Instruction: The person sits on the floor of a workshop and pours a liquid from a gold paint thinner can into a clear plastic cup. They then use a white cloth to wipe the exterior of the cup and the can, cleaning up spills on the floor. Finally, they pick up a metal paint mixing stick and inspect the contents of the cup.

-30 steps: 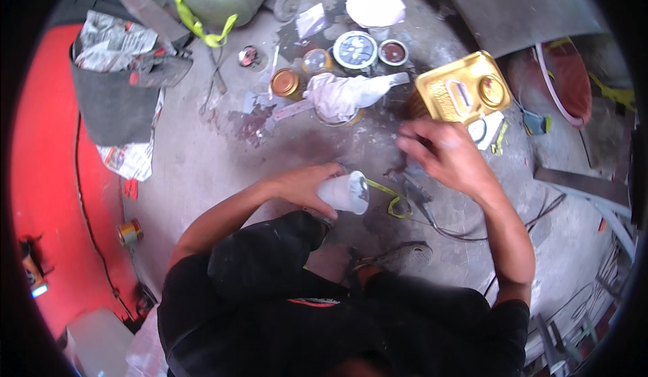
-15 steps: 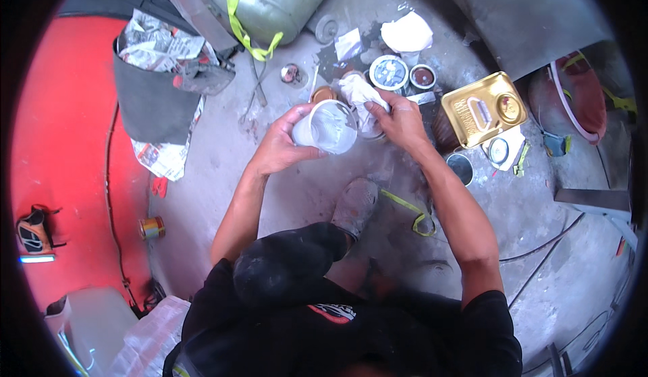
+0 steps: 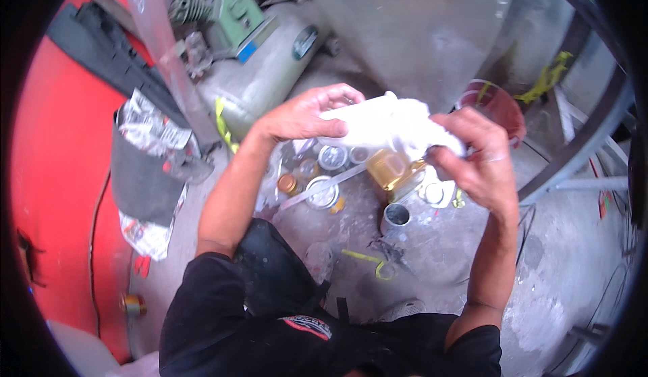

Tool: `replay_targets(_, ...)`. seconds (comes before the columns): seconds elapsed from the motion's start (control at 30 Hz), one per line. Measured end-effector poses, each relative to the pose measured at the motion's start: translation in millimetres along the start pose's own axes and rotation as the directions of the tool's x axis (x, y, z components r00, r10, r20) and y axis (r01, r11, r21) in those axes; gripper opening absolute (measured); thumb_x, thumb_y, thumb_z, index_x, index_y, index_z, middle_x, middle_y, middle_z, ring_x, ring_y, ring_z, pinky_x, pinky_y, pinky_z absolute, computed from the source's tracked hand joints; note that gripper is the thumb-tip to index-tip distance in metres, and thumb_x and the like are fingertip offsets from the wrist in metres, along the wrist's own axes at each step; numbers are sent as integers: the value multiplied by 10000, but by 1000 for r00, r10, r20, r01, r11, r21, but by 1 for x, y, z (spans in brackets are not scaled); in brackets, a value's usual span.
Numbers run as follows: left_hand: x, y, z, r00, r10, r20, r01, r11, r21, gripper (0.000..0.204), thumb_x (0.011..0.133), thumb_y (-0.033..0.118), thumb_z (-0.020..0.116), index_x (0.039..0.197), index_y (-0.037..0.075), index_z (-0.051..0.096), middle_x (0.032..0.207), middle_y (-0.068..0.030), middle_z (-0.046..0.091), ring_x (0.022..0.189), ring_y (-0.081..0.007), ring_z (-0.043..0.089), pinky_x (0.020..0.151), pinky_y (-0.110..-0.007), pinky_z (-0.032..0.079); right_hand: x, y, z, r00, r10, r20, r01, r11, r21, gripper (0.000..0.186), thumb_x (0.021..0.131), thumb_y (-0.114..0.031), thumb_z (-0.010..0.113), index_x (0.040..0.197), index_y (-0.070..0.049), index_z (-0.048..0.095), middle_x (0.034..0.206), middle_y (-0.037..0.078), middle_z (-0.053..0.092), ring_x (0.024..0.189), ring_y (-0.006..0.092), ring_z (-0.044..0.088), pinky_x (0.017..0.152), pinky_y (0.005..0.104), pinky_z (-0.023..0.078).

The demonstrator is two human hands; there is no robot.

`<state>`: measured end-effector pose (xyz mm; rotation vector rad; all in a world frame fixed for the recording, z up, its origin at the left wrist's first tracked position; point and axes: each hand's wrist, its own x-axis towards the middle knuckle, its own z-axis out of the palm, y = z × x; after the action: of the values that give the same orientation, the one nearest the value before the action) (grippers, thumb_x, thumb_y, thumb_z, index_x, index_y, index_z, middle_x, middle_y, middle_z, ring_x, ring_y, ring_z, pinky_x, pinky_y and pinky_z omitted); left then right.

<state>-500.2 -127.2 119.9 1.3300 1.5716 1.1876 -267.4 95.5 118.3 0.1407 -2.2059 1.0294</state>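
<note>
Head view: left hand [image 3: 312,115] up at centre, fingers curled round the near end of a white cup [image 3: 358,119], thumb on the near side, other fingers on the far side; cup lies tilted sideways, held in the air above the floor [image 3: 439,245]. Right hand [image 3: 480,154] to the right, fingers closed on a bunched white cloth [image 3: 413,126], cloth up against the cup's right end. Both glare white, so the exact edge between them can't be told, nor whether cloth goes inside the cup. Below on the floor: gold can [image 3: 387,170] just under the cloth, partly covered by it; grey can [image 3: 389,227] with no lid, nearer the person; white-rimmed tub [image 3: 325,197] left of the gold can, a pale flat stick [image 3: 345,176] slanting across it; jar with copper lid [image 3: 288,184] just left of the tub. Yellow strap [image 3: 361,255] curled nearer the person. Red bucket [image 3: 503,110] beyond the right hand, green-grey tank [image 3: 263,87] beyond the left. Far left, newspaper [image 3: 152,134] over a dark mat [image 3: 145,181], beside a red panel [image 3: 64,174]; small tin [image 3: 133,305] lower down.
</note>
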Motion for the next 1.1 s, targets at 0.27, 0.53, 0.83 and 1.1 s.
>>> replay_targets(0.27, 53, -38, 59, 997, 11, -77, -28, 973, -230, 533, 833, 227, 819, 1266, 18, 587, 1195, -78, 637, 1109, -159, 589, 953, -313, 489, -40, 11, 21, 924, 348, -160, -341, 938, 68, 303, 791, -86, 768, 801, -12, 474, 854, 92, 720, 703, 74, 609, 639, 296, 520)
replay_targets(0.53, 41, -41, 62, 798, -140, -586, -353, 681, -642, 469, 893, 248, 761, 1240, 29, 533, 1076, -83, 625, 1018, -202, 630, 932, -365, 516, -52, 0, 53, 968, -112, 222, 180, 932, -316, 563, 763, -14, 682, 1313, 21, 566, 1416, 167, 517, 1127, 340, 573, 968, 443, 451)
replay_targets(0.83, 50, -32, 77, 750, -278, -600, -448, 453, -771, 271, 870, 219, 719, 1060, 78, 588, 1032, -118, 627, 995, -288, 645, 960, -525, 536, -46, 23, 91, 953, -104, 286, 247, 814, -526, 484, 763, -32, 632, 1246, -52, 621, 1406, 81, 536, 793, 273, 616, 632, 388, 553)
replay_targets(1.1, 54, -29, 95, 804, -207, -558, -418, 471, -777, 246, 853, 126, 719, 1053, 81, 583, 986, -116, 633, 966, -282, 650, 952, -487, 545, -36, 29, 101, 983, -87, 160, 150, 882, -446, 505, 750, -7, 611, 1254, -49, 614, 1037, 155, 677, 788, 325, 647, 628, 426, 560)
